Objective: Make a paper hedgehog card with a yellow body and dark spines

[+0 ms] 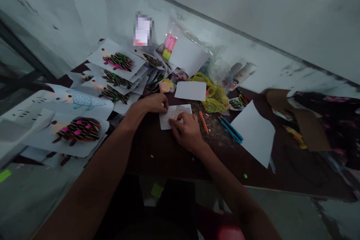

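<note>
A small white paper (165,122) with an orange line drawing lies flat on the dark table. At its upper left corner, my left hand (154,103) rests with curled fingers touching the edge. My right hand (188,129) lies over the drawing's lower right part, thumb and fingers bent together on the sheet; whatever may be between them is hidden. Just right of this hand is an orange marker (204,122). Blue-handled scissors (232,130) lie farther right. Behind the drawing sits a blank white card (190,90).
Stacked sheets with hedgehog figures (118,61) fill the left side. A yellow plastic bag (216,99) lies behind, near the wall. At right are a large white sheet (254,133) and brown cardboard (312,131). The table's front edge (270,189) runs near my body.
</note>
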`<state>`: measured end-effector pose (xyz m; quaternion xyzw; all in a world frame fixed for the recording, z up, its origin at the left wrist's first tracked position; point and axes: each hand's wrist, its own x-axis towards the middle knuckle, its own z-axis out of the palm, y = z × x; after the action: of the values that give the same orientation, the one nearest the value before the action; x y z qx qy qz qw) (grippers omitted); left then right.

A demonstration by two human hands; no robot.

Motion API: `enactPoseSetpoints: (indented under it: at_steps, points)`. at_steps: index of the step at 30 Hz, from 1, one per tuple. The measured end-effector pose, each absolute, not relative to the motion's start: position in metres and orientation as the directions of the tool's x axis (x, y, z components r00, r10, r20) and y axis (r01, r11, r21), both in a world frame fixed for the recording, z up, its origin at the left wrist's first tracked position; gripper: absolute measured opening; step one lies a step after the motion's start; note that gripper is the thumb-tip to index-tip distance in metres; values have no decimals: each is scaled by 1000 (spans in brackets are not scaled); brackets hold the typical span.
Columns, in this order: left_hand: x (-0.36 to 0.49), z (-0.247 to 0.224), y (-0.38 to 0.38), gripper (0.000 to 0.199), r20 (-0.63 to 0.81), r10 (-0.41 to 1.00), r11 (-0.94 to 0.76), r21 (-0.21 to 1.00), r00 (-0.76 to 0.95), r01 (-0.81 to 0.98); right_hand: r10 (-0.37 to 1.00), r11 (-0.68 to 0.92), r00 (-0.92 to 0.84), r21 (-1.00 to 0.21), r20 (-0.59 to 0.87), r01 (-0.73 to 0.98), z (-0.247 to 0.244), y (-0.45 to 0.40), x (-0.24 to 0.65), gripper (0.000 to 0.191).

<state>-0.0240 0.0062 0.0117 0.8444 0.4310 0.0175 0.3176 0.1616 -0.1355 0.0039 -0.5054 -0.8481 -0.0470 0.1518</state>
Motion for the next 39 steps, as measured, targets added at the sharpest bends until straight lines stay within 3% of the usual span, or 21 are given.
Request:
enactPoseSetpoints:
  at_steps: [7, 15, 26, 39]
  points:
    - [-24, 9, 8, 19, -242, 739, -427, 553, 629, 715, 862, 435, -388, -83, 325, 897, 4, -136, 162, 22]
    - [-24, 11, 7, 21, -238, 737, -435, 549, 632, 714, 840, 490, -449, -70, 303, 869, 4, -136, 156, 25]
    - [-24, 11, 7, 22, -237, 732, -444, 544, 638, 712, 871, 434, -378, -133, 312, 891, 3, -133, 160, 28]
    - [-24, 10, 8, 23, -251, 734, -431, 545, 631, 719, 850, 464, -425, -62, 311, 884, 2, -138, 154, 25]
